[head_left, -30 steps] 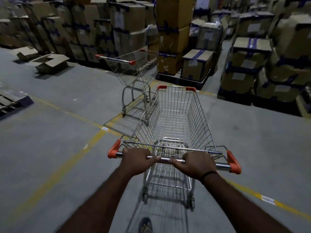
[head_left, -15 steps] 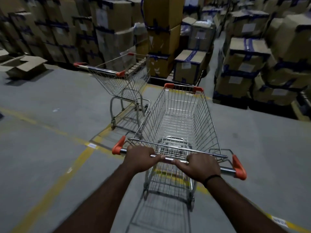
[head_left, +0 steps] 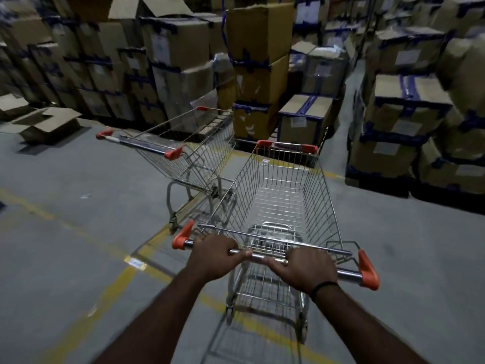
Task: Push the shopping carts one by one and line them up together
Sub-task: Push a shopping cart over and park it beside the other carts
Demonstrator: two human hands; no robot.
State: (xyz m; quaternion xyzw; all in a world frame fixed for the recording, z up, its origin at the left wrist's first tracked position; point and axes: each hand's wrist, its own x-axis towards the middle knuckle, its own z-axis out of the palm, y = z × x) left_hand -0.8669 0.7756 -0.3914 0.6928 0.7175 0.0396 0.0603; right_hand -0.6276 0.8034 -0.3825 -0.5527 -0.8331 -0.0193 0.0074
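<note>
Closer than a second ago, your cart (head_left: 283, 195) draws alongside the parked cart (head_left: 189, 156), which stands just ahead to its left, the two baskets near each other. Your hands grip the handle (head_left: 347, 275): left hand (head_left: 215, 256) and right hand (head_left: 307, 271) both curl round the steel bar near its middle. Both carts stand on the grey floor (head_left: 65, 206) over a yellow line (head_left: 110, 292), facing stacked boxes (head_left: 262, 48).

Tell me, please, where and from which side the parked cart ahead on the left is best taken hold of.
Probably at its handle bar, between the orange end caps. Come from the open floor on the left: the parked cart turns its handle that way, basket toward the boxes.
</note>
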